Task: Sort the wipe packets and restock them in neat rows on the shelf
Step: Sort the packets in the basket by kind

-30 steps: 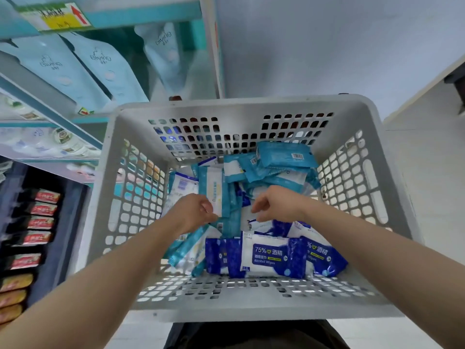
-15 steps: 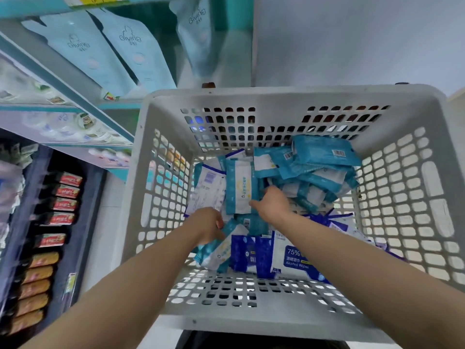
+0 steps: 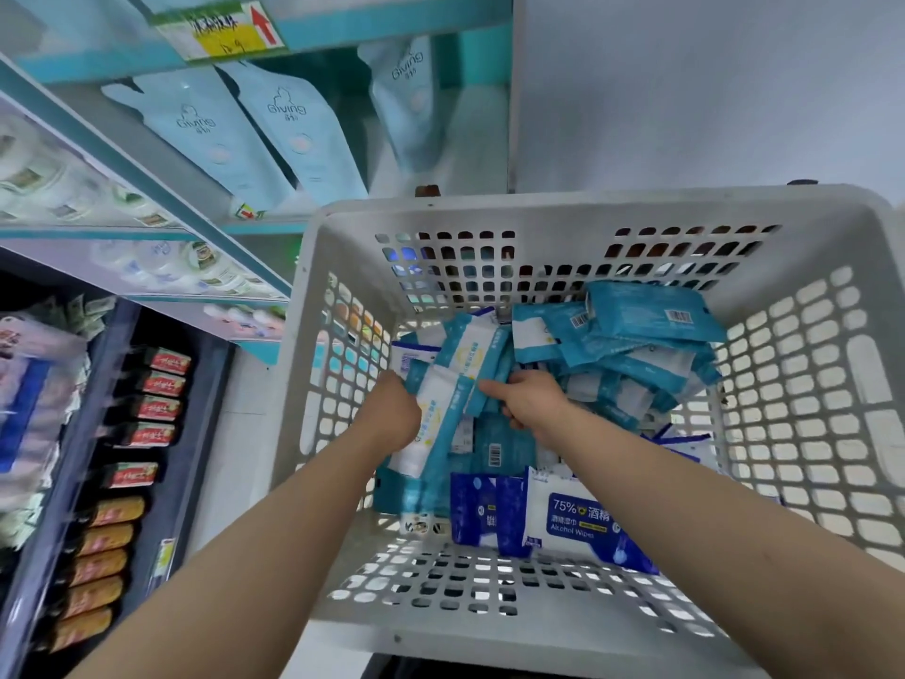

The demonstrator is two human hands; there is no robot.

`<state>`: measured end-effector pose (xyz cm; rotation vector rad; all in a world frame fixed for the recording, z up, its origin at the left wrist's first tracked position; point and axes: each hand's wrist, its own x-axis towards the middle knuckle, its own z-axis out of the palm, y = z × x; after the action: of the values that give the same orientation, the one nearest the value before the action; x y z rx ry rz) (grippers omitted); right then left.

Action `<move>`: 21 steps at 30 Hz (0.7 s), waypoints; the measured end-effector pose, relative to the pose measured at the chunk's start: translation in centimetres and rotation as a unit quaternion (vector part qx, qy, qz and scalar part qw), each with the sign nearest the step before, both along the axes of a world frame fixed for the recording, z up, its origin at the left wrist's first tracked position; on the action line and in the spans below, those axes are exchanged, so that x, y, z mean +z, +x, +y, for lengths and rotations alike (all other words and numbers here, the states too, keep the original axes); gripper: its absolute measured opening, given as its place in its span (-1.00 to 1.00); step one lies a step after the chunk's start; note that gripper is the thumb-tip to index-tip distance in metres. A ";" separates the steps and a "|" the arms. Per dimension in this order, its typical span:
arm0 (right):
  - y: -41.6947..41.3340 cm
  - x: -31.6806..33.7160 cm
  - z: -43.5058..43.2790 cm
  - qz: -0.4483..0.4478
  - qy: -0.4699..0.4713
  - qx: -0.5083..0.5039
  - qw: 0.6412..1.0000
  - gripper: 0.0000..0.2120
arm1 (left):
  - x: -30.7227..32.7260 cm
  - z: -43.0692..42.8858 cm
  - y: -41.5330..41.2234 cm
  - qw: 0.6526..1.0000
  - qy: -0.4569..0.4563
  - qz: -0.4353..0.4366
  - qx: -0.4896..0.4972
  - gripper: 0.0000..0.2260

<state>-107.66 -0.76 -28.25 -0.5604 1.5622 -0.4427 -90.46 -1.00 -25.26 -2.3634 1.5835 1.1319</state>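
Shop shelves [image 3: 161, 198] rise beyond the white basket [image 3: 563, 213]; inside, the left hand [image 3: 392, 409] and right hand [image 3: 531, 401] both clutch teal wipe packets [image 3: 455, 379] between them.

Going off the basket [image 3: 538, 213]: wipe packets [image 3: 636, 335] are heaped in its far half, the alcohol wipes pack [image 3: 573, 524] lies in its near part, and the shelf [image 3: 147, 186] with Giving pouches [image 3: 294, 134] is off to its left and beyond it.

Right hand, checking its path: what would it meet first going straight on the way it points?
The right hand points up-left; first come the teal-and-white plastic wipe packets, which its fingers apparently grip.
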 end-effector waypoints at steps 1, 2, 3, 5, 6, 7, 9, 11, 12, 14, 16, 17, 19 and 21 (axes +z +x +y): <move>0.1 0.3 -0.2 -0.017 0.003 0.010 1.000 -0.76 | 0.4 -0.2 0.0 1.000 -0.007 0.009 0.027 -0.71; 0.0 0.7 -0.3 -0.033 0.009 0.021 0.999 -0.79 | 0.9 -0.5 -0.1 0.998 -0.018 0.018 0.056 -0.71; -0.1 1.3 -0.3 -0.049 0.016 0.034 0.998 -0.84 | 1.6 -0.7 -0.2 0.996 -0.029 0.027 0.086 -0.73; -0.5 2.6 -0.3 -0.066 0.022 0.067 0.995 -0.88 | 2.7 -1.1 -0.4 0.989 -0.051 0.047 0.129 -0.74; -0.9 3.4 -0.2 -0.068 0.017 0.081 0.994 -0.84 | 3.2 -1.1 -0.5 0.987 -0.057 0.060 0.137 -0.75; -1.4 4.0 -0.1 -0.068 0.009 0.088 0.994 -0.77 | 3.8 -1.0 -0.8 0.985 -0.061 0.083 0.140 -0.76; -2.8 5.3 0.0 -0.055 -0.006 0.088 0.995 -0.70 | 4.8 -0.9 -1.4 0.979 -0.063 0.138 0.135 -0.83; -4.7 6.4 0.3 -0.036 -0.013 0.070 0.997 -0.75 | 5.5 -1.1 -2.2 0.973 -0.054 0.189 0.125 -0.94; -5.8 6.9 0.5 -0.032 -0.011 0.050 0.998 -0.78 | 5.9 -1.3 -2.6 0.970 -0.047 0.209 0.113 -0.96; -8.1 7.9 1.1 -0.038 0.003 -0.012 0.999 -0.84 | 6.5 -1.6 -3.8 0.964 -0.020 0.248 0.091 -0.96; -10.4 8.9 1.9 -0.060 0.010 -0.072 0.996 -0.86 | 7.0 -2.0 -5.1 0.949 0.014 0.300 0.094 -0.86; -11.4 9.4 2.2 -0.076 0.008 -0.098 0.992 -0.89 | 7.2 -2.2 -5.9 0.940 0.026 0.323 0.102 -0.84; -13.0 10.0 2.5 -0.109 0.001 -0.145 0.983 -0.92 | 7.3 -2.5 -7.5 0.928 0.035 0.350 0.126 -0.88; -13.8 10.2 2.1 -0.134 -0.009 -0.193 0.972 -0.92 | 7.2 -2.9 -8.7 0.919 0.030 0.363 0.155 -0.90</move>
<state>-121.43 1.36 -18.07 -0.1942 1.4046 -0.7946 -99.13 -3.86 -18.10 -2.3359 1.2837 2.2897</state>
